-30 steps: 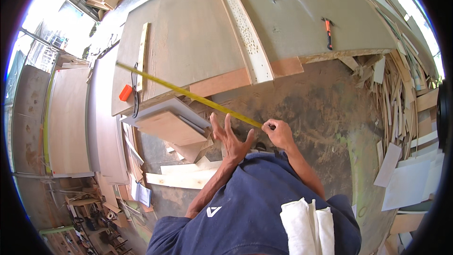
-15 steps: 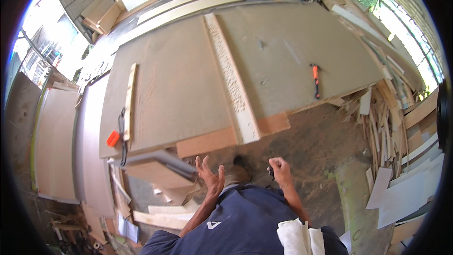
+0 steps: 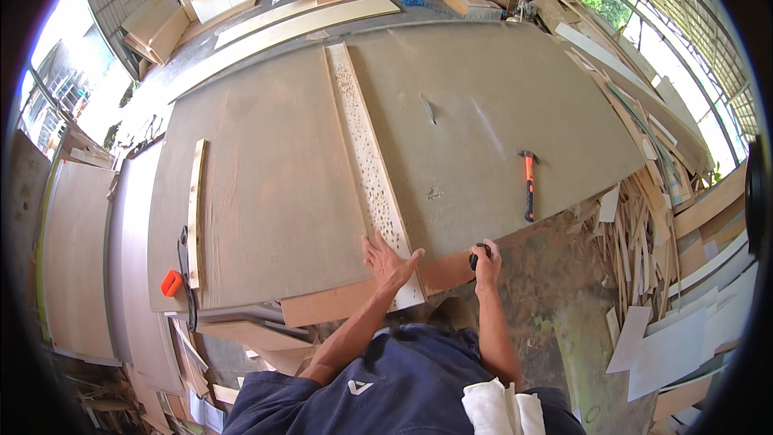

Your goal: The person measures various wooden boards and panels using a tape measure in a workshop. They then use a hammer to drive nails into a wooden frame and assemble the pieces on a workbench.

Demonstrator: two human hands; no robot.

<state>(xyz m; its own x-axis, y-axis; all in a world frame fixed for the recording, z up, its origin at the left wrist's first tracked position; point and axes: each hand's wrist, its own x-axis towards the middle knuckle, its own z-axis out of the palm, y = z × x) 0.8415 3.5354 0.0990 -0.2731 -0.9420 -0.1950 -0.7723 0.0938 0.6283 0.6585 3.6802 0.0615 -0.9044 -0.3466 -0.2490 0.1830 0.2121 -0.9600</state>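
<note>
My left hand (image 3: 389, 260) lies flat and open on the long pale spotted wooden strip (image 3: 366, 157), my right hand (image 3: 485, 262) is squeezed around a small black thing (image 3: 475, 258), and if I push sideways the strip could slide off its spot on the big grey board (image 3: 274, 185)

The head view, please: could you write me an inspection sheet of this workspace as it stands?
Surface: large grey board on a low stack, dusty.
Job's things: pale perforated strip lying lengthwise on the board; small dark object, partly hidden.
Clutter: orange-handled hammer on the board; thin wooden batten at its left edge; orange clamp.
Hands: left hand flat on the strip's near end, fingers spread; right hand closed around the dark object.
Cables: nothing seen.
Surroundings: offcut pile on the right, stacked panels on the left, dirt floor.
</note>
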